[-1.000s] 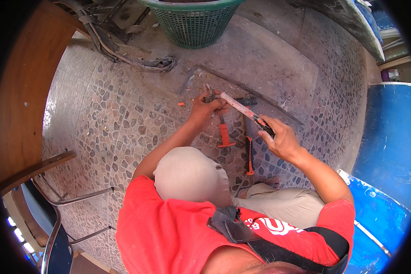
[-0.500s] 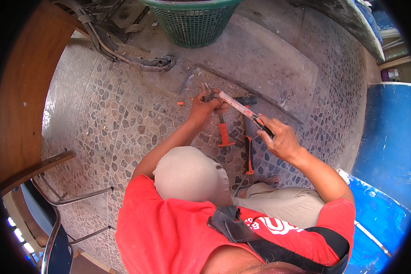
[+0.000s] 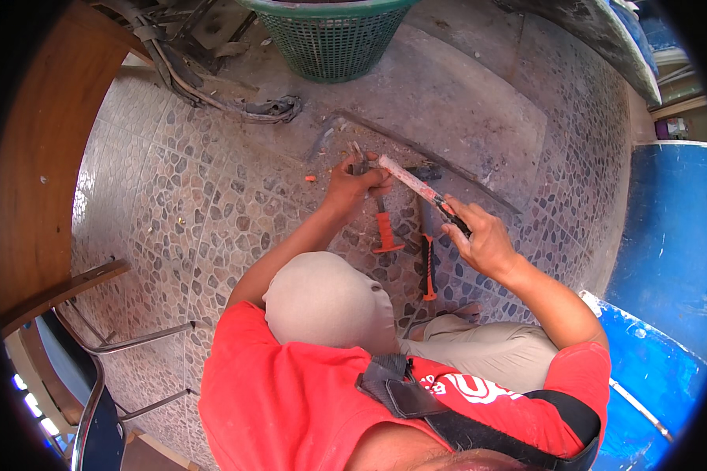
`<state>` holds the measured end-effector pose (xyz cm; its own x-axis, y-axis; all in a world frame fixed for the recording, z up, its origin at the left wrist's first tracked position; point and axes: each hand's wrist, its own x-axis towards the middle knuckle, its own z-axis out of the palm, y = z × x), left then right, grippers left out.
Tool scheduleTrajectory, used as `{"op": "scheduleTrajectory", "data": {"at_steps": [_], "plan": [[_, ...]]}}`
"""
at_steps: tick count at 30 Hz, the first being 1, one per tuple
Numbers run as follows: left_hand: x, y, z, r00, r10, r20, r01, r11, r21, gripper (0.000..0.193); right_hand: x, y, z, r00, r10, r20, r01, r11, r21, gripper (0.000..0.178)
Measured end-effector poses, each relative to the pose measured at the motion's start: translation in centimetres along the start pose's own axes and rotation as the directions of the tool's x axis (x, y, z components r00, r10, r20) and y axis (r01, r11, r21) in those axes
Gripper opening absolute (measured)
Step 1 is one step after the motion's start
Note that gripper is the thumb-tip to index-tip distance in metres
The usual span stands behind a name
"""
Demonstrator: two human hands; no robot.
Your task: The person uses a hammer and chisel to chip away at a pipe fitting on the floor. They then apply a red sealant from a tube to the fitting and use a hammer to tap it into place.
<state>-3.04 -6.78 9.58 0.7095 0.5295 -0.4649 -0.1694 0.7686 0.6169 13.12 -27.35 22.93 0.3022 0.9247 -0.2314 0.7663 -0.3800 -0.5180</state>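
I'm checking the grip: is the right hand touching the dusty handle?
Touching. The head view shows the right hand closed around the black end of the dusty handle.

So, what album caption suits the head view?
Right hand grips a scuffed tool handle, left hand at its far end; orange-gripped chisel and hammer lie nearby.

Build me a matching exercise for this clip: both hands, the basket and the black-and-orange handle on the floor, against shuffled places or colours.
1. Left hand
2. Right hand
3. Basket
4. Black-and-orange handle on the floor

A. Green, at the picture's top edge
B. On the black end of the long tool
C. Just right of an orange grip
D. At the long tool's upper-left end

Pairs: 1-D; 2-B; 3-A; 4-C
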Motion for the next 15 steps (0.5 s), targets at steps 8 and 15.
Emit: {"op": "scheduleTrajectory", "data": {"at_steps": [8, 15], "plan": [[-0.2, 0.2, 1.0, 0.998, 0.014, -0.057, -0.015, 1.000, -0.009, 0.033, 0.0, 1.4, 1.6, 0.987, -0.136, -0.080, 0.147, 0.975, 0.165, 0.049], [0.4, -0.4, -1.1, 0.998, -0.023, -0.056, 0.021, 0.999, -0.033, 0.024, 0.7, -0.3, -0.6, 0.871, 0.211, 0.443, -0.456, 0.683, 0.571, 0.048]]}}
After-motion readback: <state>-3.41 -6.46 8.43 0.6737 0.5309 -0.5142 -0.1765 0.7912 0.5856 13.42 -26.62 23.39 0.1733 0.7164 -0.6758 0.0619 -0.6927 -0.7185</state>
